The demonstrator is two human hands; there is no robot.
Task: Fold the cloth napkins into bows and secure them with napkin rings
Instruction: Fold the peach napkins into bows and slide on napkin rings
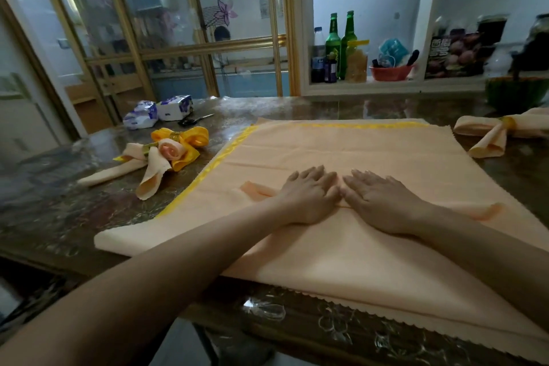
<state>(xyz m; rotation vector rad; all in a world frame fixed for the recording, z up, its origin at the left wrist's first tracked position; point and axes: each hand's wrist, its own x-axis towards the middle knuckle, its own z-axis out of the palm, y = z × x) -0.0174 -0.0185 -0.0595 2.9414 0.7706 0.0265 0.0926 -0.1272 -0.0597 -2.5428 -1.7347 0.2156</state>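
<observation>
So the big peach napkin (326,145) is lying spread across the middle of the table (59,202). The left hand (309,193) and right hand (380,199) are pressing side by side on its folded near part, fingers straight, slightly apart, gripping nothing. I'm guessing that's to set the crease. The left bow (148,163) and right bow (493,134) are sitting aside, already ringed.

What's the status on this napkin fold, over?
Left hand and right hand flat, pressing the fold. Napkin partly folded, no ring yet. Finished bows lie aside, not blocking.
</observation>
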